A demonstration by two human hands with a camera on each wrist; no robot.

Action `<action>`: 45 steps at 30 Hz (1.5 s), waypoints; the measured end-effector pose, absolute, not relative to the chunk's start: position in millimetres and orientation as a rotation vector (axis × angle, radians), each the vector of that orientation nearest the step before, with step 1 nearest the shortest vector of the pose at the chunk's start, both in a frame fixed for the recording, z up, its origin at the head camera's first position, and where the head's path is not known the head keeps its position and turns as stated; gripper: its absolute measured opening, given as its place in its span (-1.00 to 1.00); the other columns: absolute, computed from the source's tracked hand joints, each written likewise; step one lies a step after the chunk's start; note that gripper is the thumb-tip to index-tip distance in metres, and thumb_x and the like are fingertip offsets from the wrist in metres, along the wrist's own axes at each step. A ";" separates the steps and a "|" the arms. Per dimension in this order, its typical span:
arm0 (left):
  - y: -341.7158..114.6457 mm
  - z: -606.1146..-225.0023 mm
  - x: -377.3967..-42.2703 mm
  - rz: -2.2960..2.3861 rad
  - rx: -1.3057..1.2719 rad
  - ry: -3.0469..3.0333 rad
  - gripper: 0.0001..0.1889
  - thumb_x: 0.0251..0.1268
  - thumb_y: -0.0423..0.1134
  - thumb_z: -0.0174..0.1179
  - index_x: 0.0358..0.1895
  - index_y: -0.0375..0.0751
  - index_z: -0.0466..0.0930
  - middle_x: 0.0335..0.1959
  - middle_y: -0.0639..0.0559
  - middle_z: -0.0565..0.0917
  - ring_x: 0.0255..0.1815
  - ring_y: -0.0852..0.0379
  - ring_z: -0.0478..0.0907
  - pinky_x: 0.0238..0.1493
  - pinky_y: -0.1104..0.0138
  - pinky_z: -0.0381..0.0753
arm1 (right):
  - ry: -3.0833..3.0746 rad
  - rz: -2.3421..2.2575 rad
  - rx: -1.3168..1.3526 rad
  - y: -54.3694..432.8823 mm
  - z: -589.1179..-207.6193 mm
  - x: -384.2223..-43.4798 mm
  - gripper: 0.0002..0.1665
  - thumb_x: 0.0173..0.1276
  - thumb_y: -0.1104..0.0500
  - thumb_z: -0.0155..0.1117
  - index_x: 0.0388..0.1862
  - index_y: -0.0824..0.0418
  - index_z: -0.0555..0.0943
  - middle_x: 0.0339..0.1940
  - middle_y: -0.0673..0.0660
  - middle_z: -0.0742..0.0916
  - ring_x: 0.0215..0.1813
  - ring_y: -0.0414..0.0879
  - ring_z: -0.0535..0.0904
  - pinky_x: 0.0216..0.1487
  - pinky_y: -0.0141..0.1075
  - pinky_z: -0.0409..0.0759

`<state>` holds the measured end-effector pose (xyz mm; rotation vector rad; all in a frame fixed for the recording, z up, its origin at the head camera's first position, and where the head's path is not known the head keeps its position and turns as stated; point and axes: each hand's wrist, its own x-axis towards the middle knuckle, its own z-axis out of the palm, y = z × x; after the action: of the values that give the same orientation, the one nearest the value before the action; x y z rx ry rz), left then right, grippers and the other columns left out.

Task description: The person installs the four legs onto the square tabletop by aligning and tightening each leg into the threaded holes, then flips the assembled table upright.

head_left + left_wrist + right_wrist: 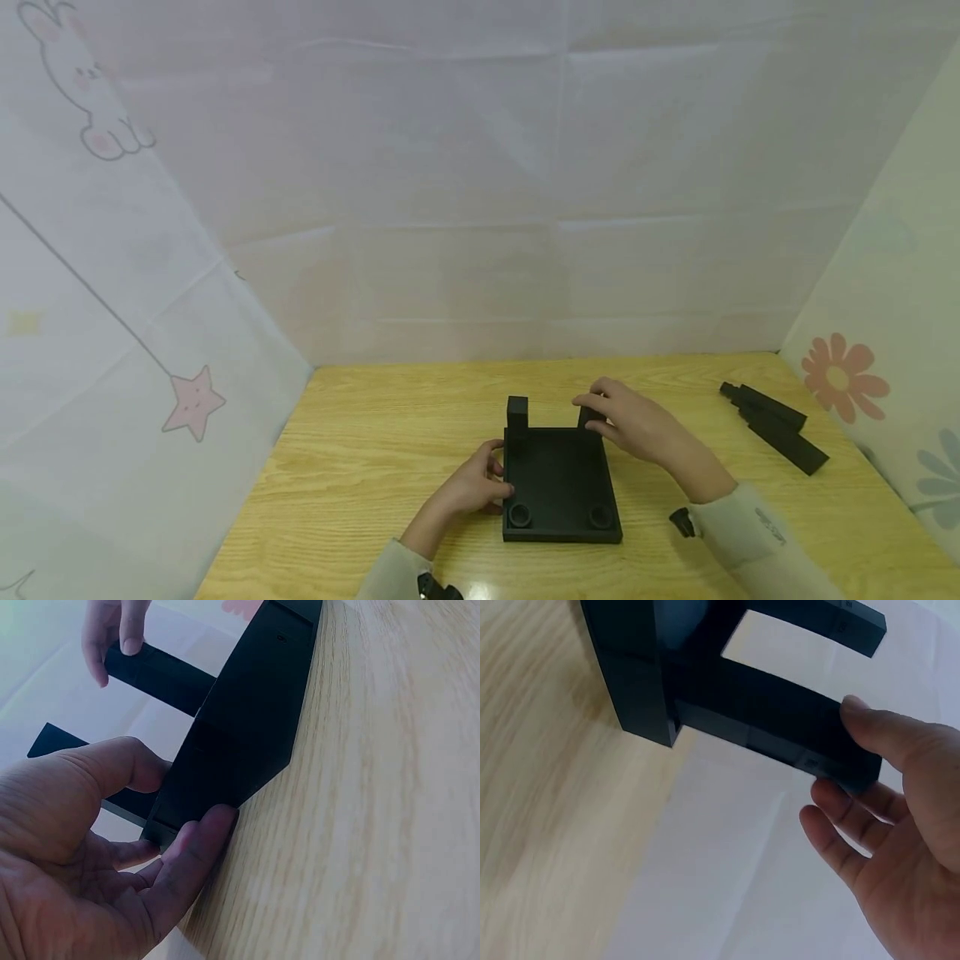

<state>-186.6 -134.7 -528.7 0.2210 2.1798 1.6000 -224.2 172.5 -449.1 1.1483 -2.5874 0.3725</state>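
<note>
A black rectangular panel (558, 483) with a raised rim lies on the table, a round socket (520, 516) at its near left corner and another socket (600, 517) at its near right. At the far left corner stands a square black leg (517, 417). My left hand (472, 482) grips the panel's left edge between thumb and fingers. Over the far right corner, my right hand (637, 421) pinches the upper end of a second black leg (780, 720), which stands upright against the panel. How this leg joins the panel is hidden.
Two loose black legs (787, 442) lie together at the right of the wooden table (375, 442). Pale printed cloth (450, 208) hangs behind the table and on both sides.
</note>
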 end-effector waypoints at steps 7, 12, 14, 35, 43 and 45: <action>-135.0 -528.3 -186.9 1.596 0.234 2.179 -0.11 0.16 -0.49 0.31 0.56 -0.32 0.05 -0.10 -0.24 0.41 -0.28 0.06 0.57 -0.35 0.06 0.76 | -2.586 0.366 1.049 164.4 -451.4 -221.8 -0.61 0.30 0.19 0.47 0.11 0.14 0.67 -0.16 0.04 0.60 -0.32 -0.26 0.41 -0.36 -0.39 0.49; -135.1 -528.1 -187.1 1.563 0.255 2.209 -0.11 0.16 -0.48 0.31 0.55 -0.34 0.05 -0.10 -0.23 0.41 -0.27 0.05 0.56 -0.34 0.09 0.76 | -2.597 0.338 1.006 162.1 -454.5 -221.8 -0.59 0.29 0.15 0.50 0.11 0.11 0.68 -0.12 0.05 0.61 -0.28 -0.20 0.46 -0.32 -0.35 0.53; -135.1 -528.1 -187.0 1.555 0.254 2.210 -0.12 0.17 -0.46 0.31 0.56 -0.34 0.05 -0.10 -0.23 0.41 -0.27 0.06 0.56 -0.34 0.09 0.76 | -2.595 0.323 1.010 162.7 -455.3 -222.0 -0.55 0.28 0.14 0.51 0.15 0.09 0.67 -0.03 0.10 0.63 -0.17 -0.11 0.55 -0.24 -0.28 0.61; -135.3 -528.6 -186.0 1.573 0.243 2.205 -0.11 0.16 -0.47 0.31 0.56 -0.34 0.05 -0.09 -0.23 0.41 -0.29 0.06 0.56 -0.36 0.09 0.76 | -2.475 0.405 1.340 177.8 -449.8 -222.8 -0.53 0.28 0.48 0.36 0.12 0.13 0.69 0.28 0.14 0.62 0.28 0.11 0.54 0.14 -0.09 0.65; -135.7 -529.5 -186.1 1.586 0.232 2.198 -0.10 0.17 -0.46 0.32 0.57 -0.31 0.04 -0.08 -0.22 0.41 -0.28 0.05 0.54 -0.34 0.07 0.76 | -2.418 0.428 1.379 178.2 -450.5 -226.0 -0.54 0.28 0.51 0.33 0.08 0.14 0.68 0.22 0.16 0.64 0.22 0.08 0.58 0.08 -0.14 0.68; -135.5 -529.2 -186.1 1.585 0.231 2.197 -0.11 0.18 -0.46 0.31 0.57 -0.30 0.04 -0.07 -0.22 0.41 -0.28 0.05 0.54 -0.34 0.07 0.77 | -2.416 0.433 1.377 178.4 -450.3 -226.3 -0.54 0.28 0.51 0.34 0.08 0.14 0.68 0.21 0.15 0.65 0.22 0.08 0.58 0.08 -0.15 0.68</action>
<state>-186.1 -135.5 -529.2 0.2310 2.1973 1.5847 -226.3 178.4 -450.3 1.3773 -2.4159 0.4331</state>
